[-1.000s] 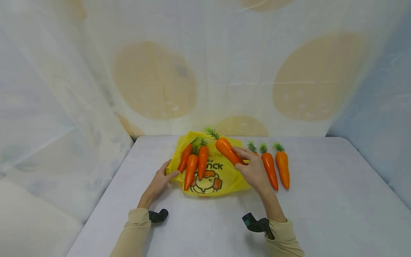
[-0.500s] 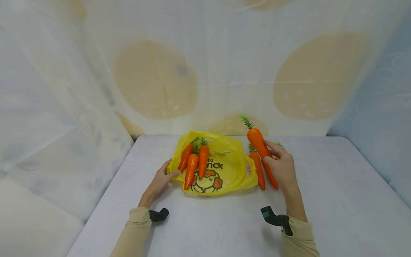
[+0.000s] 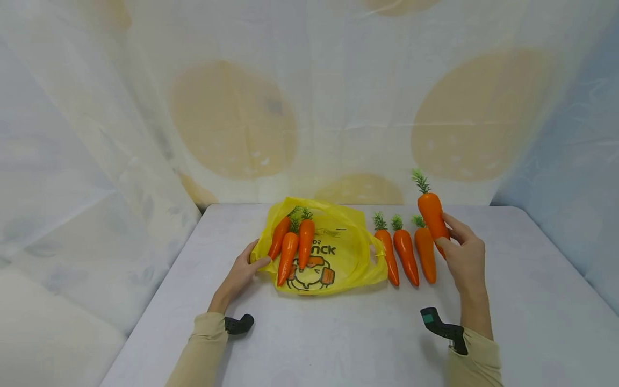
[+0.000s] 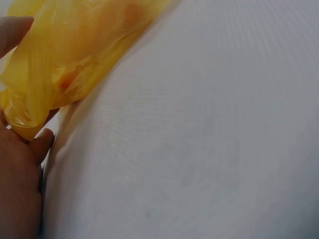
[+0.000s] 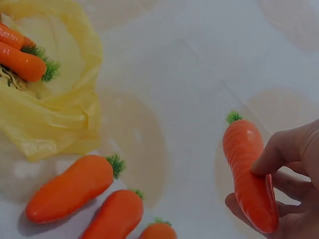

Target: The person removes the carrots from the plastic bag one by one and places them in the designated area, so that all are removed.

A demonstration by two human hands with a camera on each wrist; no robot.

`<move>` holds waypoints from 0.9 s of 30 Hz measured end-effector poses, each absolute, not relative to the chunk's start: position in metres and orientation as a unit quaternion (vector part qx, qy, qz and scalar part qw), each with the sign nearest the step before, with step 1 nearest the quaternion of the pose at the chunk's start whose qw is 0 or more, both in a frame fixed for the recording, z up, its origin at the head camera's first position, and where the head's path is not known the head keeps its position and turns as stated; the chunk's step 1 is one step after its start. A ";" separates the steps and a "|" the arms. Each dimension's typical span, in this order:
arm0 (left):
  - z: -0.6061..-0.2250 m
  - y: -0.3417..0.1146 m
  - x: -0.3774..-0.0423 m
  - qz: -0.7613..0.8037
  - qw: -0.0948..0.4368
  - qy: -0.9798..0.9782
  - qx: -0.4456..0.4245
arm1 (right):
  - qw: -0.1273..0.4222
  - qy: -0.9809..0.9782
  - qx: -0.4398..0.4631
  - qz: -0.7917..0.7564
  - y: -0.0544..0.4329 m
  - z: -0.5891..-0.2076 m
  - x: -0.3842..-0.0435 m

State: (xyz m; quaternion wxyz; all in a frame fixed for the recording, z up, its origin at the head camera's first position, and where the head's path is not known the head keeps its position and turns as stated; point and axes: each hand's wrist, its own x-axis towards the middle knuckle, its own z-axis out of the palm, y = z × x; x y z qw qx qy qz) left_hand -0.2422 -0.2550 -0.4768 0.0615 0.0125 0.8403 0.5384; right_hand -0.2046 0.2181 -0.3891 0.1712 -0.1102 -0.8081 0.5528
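Observation:
My right hand (image 3: 468,260) grips an orange toy-like carrot (image 3: 431,213) with a green leafy top, held raised and tilted over the right side of the table. In the right wrist view the thumb presses on the carrot (image 5: 247,172) and the fingers lie behind it. My left hand (image 3: 242,273) pinches the left edge of a yellow plastic bag (image 3: 355,258) with printed letters and a cartoon face. On the bag lie 3 carrots (image 3: 288,255). Another 3 carrots, the nearest to the bag being one carrot (image 3: 388,258), stand in a row right of it, tops pointing away.
The white-covered table (image 3: 314,338) ends at a back edge just behind the bag. Behind it hangs a pale curtain (image 3: 338,107) with large tan spots, and further cloth walls stand at both sides.
My right hand has carried the carrot from above the bag to the right, past the row of carrots. My left hand and the bag's left part have stayed put.

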 end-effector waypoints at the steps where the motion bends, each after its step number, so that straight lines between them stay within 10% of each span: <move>1: -0.477 -0.255 -0.242 0.538 0.061 0.841 0.012 | 0.172 -0.811 -0.115 0.548 0.221 -0.390 -0.204; 27: -0.476 -0.254 -0.243 0.538 0.066 0.840 0.002 | 0.132 -0.853 -0.187 0.469 0.250 -0.436 -0.215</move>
